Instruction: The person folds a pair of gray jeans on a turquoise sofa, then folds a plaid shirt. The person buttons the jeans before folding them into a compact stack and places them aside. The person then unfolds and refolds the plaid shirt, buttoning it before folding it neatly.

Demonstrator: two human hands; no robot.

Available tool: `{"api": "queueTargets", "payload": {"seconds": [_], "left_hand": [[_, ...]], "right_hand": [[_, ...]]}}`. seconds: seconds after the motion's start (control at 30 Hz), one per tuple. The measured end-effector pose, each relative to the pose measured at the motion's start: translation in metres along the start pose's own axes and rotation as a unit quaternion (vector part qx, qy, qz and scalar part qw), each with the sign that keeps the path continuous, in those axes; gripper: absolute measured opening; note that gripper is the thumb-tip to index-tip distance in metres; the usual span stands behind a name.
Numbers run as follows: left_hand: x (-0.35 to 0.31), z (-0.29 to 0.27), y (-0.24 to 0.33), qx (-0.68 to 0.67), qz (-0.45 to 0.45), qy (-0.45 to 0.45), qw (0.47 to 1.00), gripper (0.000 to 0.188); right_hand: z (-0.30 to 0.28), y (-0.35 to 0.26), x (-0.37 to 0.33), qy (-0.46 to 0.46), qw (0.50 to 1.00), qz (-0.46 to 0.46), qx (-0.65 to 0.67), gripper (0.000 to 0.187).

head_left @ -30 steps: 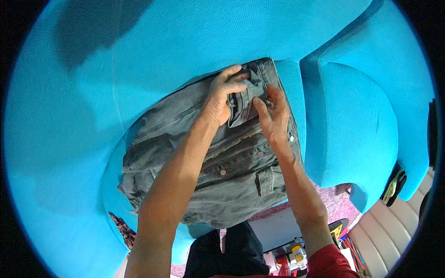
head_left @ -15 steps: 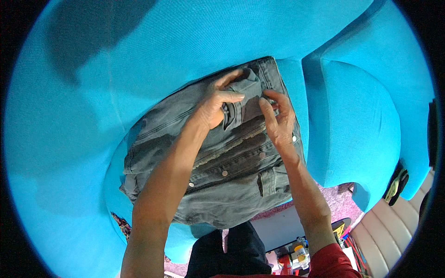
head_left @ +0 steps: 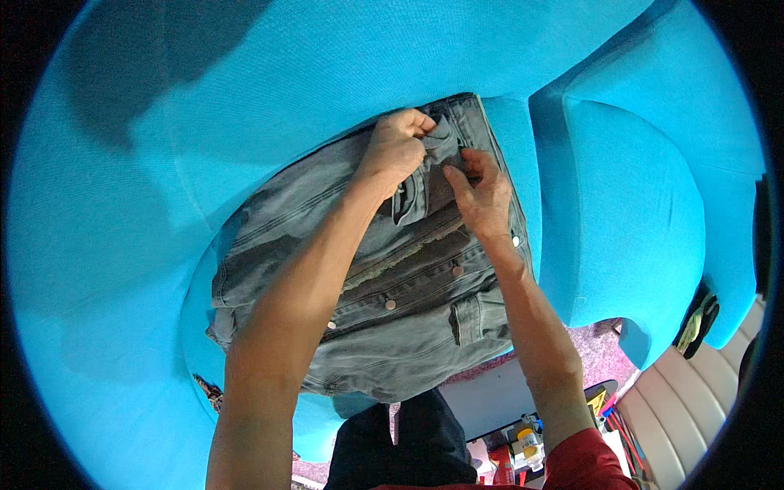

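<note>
A dark grey denim jacket (head_left: 392, 269) with metal buttons and a frayed strip lies spread on a turquoise sofa seat. At its far right part, a loose folded piece of the denim stands up a little; whether it is a pocket flap or a cuff I cannot tell. My left hand (head_left: 398, 147) is closed on the far side of that piece, its fingers bent over the cloth. On the right of the same piece, my right hand (head_left: 483, 196) pinches the denim between thumb and forefinger, its other fingers curled and partly hidden.
The turquoise sofa backrest (head_left: 269, 98) rises behind the jacket, and a rounded sofa section (head_left: 637, 220) stands to the right. Below lie a pink rug (head_left: 596, 351) and a low table (head_left: 490, 400) with bottles and small items. A cream padded surface (head_left: 686, 408) is at lower right.
My left hand has turned over and moved slightly away from me, its spread fingers now closing on the cloth. My right hand has shifted slightly left with the folded denim.
</note>
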State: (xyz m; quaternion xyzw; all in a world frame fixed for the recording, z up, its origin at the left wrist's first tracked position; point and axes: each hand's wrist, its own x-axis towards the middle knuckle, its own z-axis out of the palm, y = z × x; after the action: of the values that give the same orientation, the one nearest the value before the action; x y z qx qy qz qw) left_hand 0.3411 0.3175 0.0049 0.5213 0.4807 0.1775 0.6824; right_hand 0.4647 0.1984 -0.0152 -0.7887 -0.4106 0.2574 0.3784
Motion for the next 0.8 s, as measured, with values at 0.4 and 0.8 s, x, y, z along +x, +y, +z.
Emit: {"api": "queueTargets", "payload": {"seconds": [0.4, 0.8], "left_hand": [[-0.006, 0.008, -0.035, 0.297, 0.147, 0.199, 0.922, 0.035], [-0.088, 0.005, -0.066, 0.532, 0.304, 0.119, 0.781, 0.045]], "right_hand": [[0.014, 0.006, 0.010, 0.047, 0.991, -0.113, -0.052, 0.030], [0.028, -0.009, -0.006, 0.006, 0.949, -0.266, -0.170, 0.037]]}}
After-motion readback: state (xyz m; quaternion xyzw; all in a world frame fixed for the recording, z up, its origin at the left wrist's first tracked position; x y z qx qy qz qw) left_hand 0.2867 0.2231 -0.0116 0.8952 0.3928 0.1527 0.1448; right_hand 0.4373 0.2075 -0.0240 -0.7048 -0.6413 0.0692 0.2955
